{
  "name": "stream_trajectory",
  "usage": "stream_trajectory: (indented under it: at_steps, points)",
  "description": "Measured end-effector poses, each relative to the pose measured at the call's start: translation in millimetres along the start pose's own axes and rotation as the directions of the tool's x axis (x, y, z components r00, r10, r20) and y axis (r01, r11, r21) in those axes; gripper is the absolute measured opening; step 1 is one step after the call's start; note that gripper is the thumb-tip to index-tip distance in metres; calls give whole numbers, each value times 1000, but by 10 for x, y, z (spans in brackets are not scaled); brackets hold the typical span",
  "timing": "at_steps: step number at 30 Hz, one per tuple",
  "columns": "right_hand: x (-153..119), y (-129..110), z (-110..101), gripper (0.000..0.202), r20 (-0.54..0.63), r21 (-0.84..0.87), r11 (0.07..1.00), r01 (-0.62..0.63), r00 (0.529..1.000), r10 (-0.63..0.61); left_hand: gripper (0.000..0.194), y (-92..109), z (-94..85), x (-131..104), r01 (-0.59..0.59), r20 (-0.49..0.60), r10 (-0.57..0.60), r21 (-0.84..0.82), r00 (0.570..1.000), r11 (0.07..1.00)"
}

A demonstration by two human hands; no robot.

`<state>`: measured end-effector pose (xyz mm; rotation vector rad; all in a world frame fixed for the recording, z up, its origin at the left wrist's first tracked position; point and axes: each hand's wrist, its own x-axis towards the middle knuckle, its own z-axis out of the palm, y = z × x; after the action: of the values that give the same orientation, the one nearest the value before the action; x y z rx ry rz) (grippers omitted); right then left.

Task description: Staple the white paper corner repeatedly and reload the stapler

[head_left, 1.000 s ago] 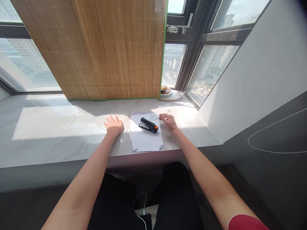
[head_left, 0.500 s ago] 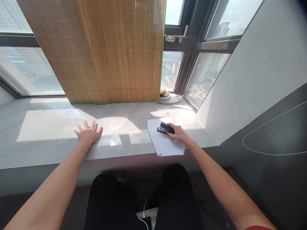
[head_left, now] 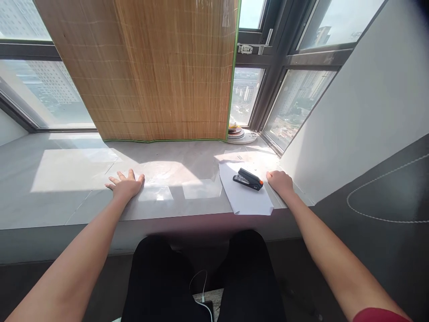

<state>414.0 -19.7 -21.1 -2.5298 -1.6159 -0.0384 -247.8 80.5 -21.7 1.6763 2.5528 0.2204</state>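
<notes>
A black stapler (head_left: 248,179) with an orange spot at its right end lies on white paper (head_left: 251,203) near the sill's front edge. Just right of the paper, my right hand (head_left: 280,182) rests on the sill with its fingers curled in, nothing visible in them; it does not touch the stapler. Farther left, my left hand (head_left: 127,184) lies on the pale windowsill (head_left: 187,205) with its fingers spread, holding nothing.
A bamboo blind (head_left: 161,76) hangs down to the back of the sill. Stacked plates (head_left: 239,135) stand in the back right corner by the window. A white bead chain (head_left: 368,217) hangs at the right. My legs are below the sill.
My right hand has let go of the stapler and moved right, off the paper. The stapler now lies on the paper. The view has shifted slightly; my left hand stays on the sill.
</notes>
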Motion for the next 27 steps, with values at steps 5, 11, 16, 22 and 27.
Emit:
stream_trajectory:
  at_steps: [5,11,16,22,27]
  points:
    - [133,-207,-2,47,-134,89,973,211,971,-198,90,21,-20,-20,-1,-4,1,9,1000,1000]
    - [571,-835,112,59,-40,198,814,547,834,-551,89,41,-39,-57,4,3,-4,27,1000,1000]
    - [691,-1285,233,63,104,202,817,541,817,-567,91,37,-22,-73,0,-4,0,22,1000,1000]
    - [386,-2241,346,63,91,192,787,586,788,-608,90,39,-20,-74,-6,-9,6,15,1000,1000]
    - [-45,-3355,390,66,124,257,706,660,702,-701,90,41,-30,-88,-10,5,10,18,1000,1000]
